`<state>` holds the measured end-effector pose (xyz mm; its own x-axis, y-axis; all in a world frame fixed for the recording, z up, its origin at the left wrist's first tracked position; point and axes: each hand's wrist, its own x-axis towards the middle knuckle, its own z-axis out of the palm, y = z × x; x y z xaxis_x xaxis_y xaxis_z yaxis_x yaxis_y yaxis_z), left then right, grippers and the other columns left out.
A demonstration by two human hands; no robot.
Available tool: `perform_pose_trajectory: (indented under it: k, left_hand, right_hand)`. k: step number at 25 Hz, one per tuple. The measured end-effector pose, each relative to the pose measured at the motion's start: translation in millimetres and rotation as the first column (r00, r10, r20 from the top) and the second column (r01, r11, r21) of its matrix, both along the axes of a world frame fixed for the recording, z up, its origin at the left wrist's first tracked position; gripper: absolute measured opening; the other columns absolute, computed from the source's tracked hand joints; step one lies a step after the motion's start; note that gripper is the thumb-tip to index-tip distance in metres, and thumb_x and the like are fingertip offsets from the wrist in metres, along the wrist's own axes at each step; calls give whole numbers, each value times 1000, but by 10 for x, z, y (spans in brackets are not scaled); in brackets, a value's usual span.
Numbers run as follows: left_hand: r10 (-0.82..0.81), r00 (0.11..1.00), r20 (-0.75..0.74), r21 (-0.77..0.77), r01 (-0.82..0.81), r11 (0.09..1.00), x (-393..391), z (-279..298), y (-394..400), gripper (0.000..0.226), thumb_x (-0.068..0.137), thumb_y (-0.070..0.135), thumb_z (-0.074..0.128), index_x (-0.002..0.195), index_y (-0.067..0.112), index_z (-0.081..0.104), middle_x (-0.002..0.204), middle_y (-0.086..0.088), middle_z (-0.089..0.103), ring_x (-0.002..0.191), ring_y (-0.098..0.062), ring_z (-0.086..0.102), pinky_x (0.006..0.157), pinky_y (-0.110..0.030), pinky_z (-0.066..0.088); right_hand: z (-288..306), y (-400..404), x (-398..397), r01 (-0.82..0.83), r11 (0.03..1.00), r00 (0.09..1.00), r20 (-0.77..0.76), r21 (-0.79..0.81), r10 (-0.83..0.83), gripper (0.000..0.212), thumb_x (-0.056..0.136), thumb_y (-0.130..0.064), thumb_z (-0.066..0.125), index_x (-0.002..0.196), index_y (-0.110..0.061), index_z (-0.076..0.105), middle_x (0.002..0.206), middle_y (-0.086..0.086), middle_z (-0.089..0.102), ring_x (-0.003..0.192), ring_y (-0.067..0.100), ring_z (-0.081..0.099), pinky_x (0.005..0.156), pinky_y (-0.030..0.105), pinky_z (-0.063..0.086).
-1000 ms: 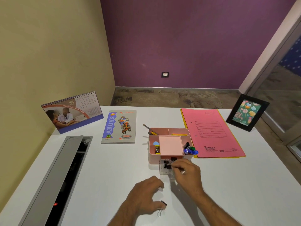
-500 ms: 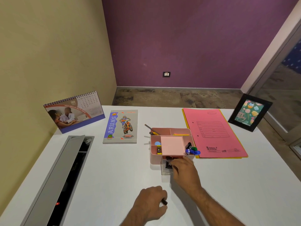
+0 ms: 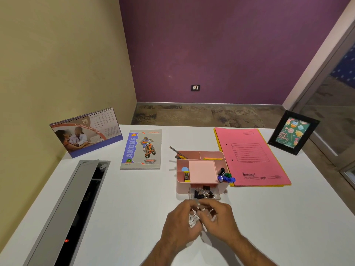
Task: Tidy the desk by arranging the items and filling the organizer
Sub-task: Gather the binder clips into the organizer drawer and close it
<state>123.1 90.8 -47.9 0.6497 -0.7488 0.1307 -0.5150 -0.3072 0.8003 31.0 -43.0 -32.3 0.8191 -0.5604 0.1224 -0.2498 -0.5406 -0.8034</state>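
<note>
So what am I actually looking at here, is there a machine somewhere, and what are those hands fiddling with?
No machine: a person wears a camera on the head, looking down at their own hands over a white desk. The left hand and right hand meet in front of the person, pinching small binder clips between them; the motion blur hides exactly which hand holds what. Just beyond sits a pink organizer whose clear drawer is pulled open and holds more black clips. Around it lie a desk calendar, a notebook, a pink folder and a framed picture. A grey cable tray is set into the desk at the left.
</note>
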Motion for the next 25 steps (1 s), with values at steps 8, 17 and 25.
perform_pose_trajectory:
  k: [8, 17, 25]
  left_hand:
    - [84, 968, 238, -101, -61, 993, 133, -122, -3, 47, 72, 48, 72, 110, 27, 53, 101, 12, 60, 87, -5, 53, 77, -16, 43]
    - [-46, 920, 389, 554, -193, 810, 394, -874, 555, 82, 89, 76, 25, 143, 17, 42, 148, -8, 49, 141, -29, 33, 114, -56, 4]
    - [-74, 913, 401, 569, -185, 801, 411, -966, 563, 88, 88, 79, 28, 155, 22, 17, 162, -5, 14, 147, -27, 13, 110, -63, 9]
  right_hand:
    - [97, -33, 76, 118, 970, 991, 38, 213, -128, 36, 77, -1, 76, 98, -30, 75, 87, -18, 75, 83, 5, 69, 75, 22, 58]
    - [150, -319, 268, 58, 954, 981, -160, -293, -108, 29, 83, -12, 69, 109, -24, 75, 109, -9, 74, 98, 13, 69, 90, 26, 55]
    - [177, -301, 476, -152, 903, 889, -455, -403, -54, 36, 92, -17, 57, 124, -32, 63, 120, -7, 68, 107, 19, 63, 91, 25, 50]
